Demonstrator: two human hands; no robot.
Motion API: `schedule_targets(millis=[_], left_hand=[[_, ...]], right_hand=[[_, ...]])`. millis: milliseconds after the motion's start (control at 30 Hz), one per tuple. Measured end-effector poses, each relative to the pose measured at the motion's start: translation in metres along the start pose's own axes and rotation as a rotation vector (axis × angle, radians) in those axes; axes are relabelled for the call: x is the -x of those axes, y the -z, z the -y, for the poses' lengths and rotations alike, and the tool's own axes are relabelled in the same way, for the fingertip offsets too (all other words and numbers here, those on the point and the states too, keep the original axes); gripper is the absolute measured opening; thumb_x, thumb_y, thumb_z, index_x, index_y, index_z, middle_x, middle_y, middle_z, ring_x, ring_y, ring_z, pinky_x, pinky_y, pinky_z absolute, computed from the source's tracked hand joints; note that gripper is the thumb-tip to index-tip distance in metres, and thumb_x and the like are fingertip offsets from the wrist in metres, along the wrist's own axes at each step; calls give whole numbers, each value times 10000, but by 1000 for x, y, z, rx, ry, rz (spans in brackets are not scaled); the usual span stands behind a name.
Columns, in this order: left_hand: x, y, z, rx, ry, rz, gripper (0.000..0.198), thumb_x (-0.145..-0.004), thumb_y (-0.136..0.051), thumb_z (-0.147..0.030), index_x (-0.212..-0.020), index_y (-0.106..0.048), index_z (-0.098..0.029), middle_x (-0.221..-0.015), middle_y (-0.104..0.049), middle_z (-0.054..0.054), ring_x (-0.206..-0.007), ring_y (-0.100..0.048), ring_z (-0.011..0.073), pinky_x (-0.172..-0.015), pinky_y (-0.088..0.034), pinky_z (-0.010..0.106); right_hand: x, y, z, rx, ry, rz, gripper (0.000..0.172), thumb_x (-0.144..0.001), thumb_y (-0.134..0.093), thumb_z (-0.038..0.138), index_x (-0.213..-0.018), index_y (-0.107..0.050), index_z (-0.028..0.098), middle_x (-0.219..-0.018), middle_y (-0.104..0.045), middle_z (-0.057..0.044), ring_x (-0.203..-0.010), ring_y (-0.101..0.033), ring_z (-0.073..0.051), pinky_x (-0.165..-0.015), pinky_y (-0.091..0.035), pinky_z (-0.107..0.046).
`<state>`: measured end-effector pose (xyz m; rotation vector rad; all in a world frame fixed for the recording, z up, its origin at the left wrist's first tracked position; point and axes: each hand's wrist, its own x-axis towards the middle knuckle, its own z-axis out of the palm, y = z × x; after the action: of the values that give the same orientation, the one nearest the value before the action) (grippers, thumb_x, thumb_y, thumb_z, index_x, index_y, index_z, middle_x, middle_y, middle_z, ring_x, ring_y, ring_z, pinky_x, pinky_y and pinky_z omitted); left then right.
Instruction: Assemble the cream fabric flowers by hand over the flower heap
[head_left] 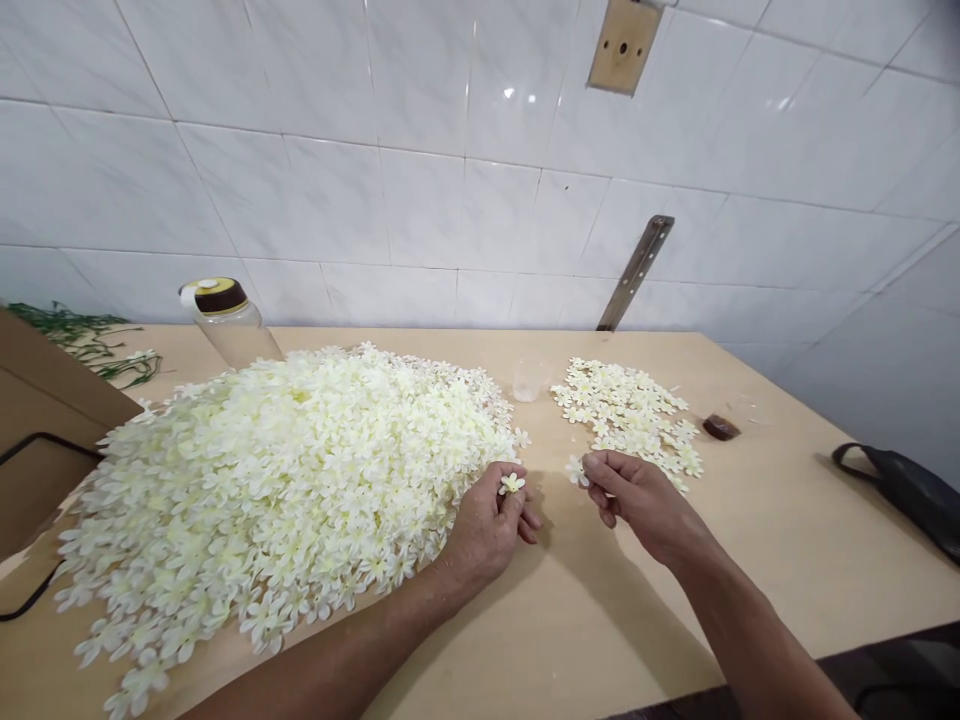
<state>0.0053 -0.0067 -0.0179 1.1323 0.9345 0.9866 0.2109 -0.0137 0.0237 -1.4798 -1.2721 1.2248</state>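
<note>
My left hand [491,520] pinches a small white artificial flower [512,484] with a yellow centre between thumb and forefinger. It is beside the right edge of a large heap of similar flowers [322,460]. Across a short gap, my right hand [630,495] grips another pale flower [576,471] at its fingertips, the petals pointing left. Just beyond that hand lies a smaller, flatter spread of cream flowers [626,405]. The curled fingers partly hide what is inside both palms.
A clear bottle [236,335] with a brown and yellow lid stands behind the heap. A small clear cup [527,380] sits between the piles. Green stems [97,345] and a cardboard box [52,420] are left. A brown block [721,428] and a black pouch [911,495] lie right.
</note>
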Motion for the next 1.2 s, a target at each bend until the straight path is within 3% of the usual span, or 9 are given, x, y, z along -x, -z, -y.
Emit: schedule_targets(millis=[100,200,267,333,433,567,733,967,1200], left_hand=[[0,-3,1,116,39,8,345,-829,-615,-396,-1070,-492,-182,-820,-650,28,-531,-627,126,-466,-491,243],[-1,-3,1,150,51,12,410,-794,-663,-443,-1056,-478,-188,-777,-647,10,-485,-610,120,-436,-478,237],[-1,-3,1,170,55,17,426,-778,-677,-450,-1046,-471,-191,-772,-645,-1,-466,-603,113,-428,-479,235],[-1,-2,-1,186,57,16,438,-765,-687,-447,-1043,-463,-193,-778,-645,-7,-452,-599,108,-422,-485,237],[-3,0,-5,207,38,7,448,-760,-696,-441,-1046,-463,-186,-817,-666,12,-456,-615,112,-424,-497,243],[-8,5,-10,234,7,-25,419,-756,-712,-462,-954,-483,-173,-854,-701,61,-462,-630,121,-423,-507,248],[-9,8,-10,172,3,-27,398,-761,-713,-494,-758,-470,-180,-815,-722,83,-443,-623,121,-406,-500,239],[-5,7,-6,65,-19,35,299,-829,-627,-462,-764,-523,-188,-487,-620,-7,-386,-583,135,-424,-495,236],[-2,6,-13,124,1,78,210,-808,-616,-361,-803,-584,-154,-584,-648,21,-454,-620,142,-460,-520,244]], right_hand=[[-4,4,12,295,57,-126,404,-855,-620,551,-669,-592,193,-521,-509,32,-438,-485,-107,-427,-394,-230],[-19,-16,41,489,159,-152,310,-850,-624,476,-712,-661,201,-513,-542,27,-432,-534,-121,-402,-419,-226],[-32,-36,64,468,244,-47,274,-846,-634,443,-777,-706,188,-553,-596,6,-442,-549,-120,-405,-461,-232],[-44,-55,85,304,338,96,353,-852,-644,429,-1095,-701,179,-755,-695,-46,-591,-642,-158,-466,-539,-254],[-49,-65,98,256,399,79,434,-851,-656,427,-1203,-658,173,-982,-711,-94,-671,-668,-167,-479,-561,-263],[-37,-48,77,438,278,66,303,-868,-635,445,-991,-735,187,-655,-648,-4,-467,-570,-114,-444,-499,-246],[-16,-37,36,335,215,135,308,-863,-648,451,-1028,-708,198,-790,-686,-33,-577,-598,-144,-458,-510,-250],[-7,-53,19,537,543,-27,135,-869,-674,338,-949,-728,242,-892,-674,-46,-700,-626,-166,-595,-528,-289],[-11,-54,11,560,655,-104,47,-873,-675,251,-883,-716,230,-861,-675,-29,-613,-590,-134,-559,-497,-264]])
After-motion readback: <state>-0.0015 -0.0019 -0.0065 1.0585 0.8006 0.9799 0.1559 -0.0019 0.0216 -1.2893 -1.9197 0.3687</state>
